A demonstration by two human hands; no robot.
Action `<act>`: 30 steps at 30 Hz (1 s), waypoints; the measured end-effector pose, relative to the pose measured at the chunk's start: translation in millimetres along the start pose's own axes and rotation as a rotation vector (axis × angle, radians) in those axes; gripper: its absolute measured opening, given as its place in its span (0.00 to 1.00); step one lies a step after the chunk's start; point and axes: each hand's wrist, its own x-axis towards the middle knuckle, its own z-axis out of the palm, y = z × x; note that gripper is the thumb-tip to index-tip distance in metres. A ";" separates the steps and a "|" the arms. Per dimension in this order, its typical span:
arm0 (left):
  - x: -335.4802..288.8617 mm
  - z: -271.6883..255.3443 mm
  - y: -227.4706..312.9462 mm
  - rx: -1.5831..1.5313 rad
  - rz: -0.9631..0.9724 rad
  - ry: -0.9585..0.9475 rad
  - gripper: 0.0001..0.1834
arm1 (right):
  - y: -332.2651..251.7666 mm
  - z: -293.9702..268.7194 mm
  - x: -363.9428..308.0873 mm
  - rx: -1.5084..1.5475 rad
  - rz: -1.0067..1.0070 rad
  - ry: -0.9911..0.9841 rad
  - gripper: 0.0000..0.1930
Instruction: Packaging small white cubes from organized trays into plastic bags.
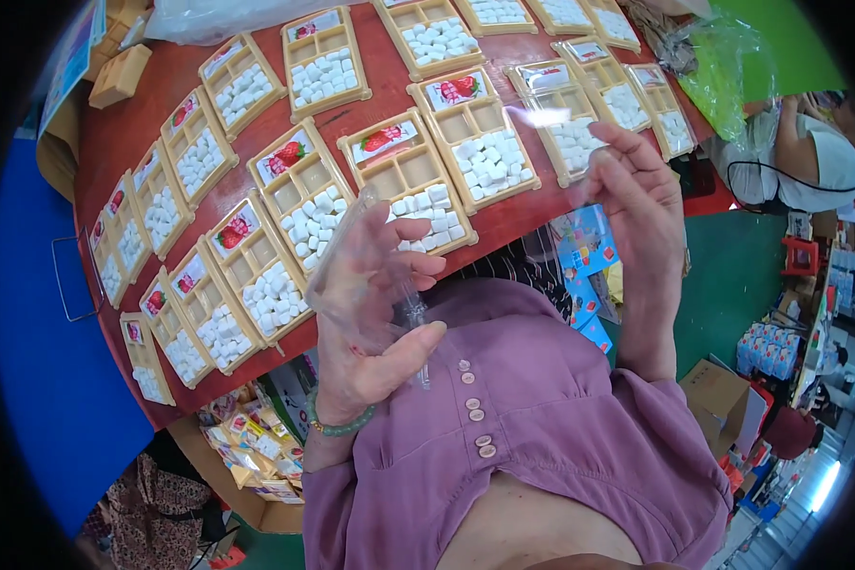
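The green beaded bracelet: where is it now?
In the head view, left of centre, the green beaded bracelet circles the left wrist, between the left hand and the purple fabric sleeve.

We classify this site as a packing workshop: identical compartment trays [448,123] fill a red table [176,71] across the upper frame, a carton [275,516] holds packets at lower left, and we note stacked goods [769,350] at right.
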 end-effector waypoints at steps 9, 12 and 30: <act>15.5 24.4 21.5 0.850 0.206 -0.223 0.44 | -7.1 -28.7 -1.3 0.266 0.053 -0.181 0.19; 30.9 45.4 24.2 1.189 0.179 -0.262 0.38 | -10.1 -32.7 -6.2 0.186 0.152 -0.063 0.19; 75.7 55.0 12.1 1.513 0.031 -0.369 0.21 | 6.1 -53.9 -13.7 0.172 0.138 0.051 0.18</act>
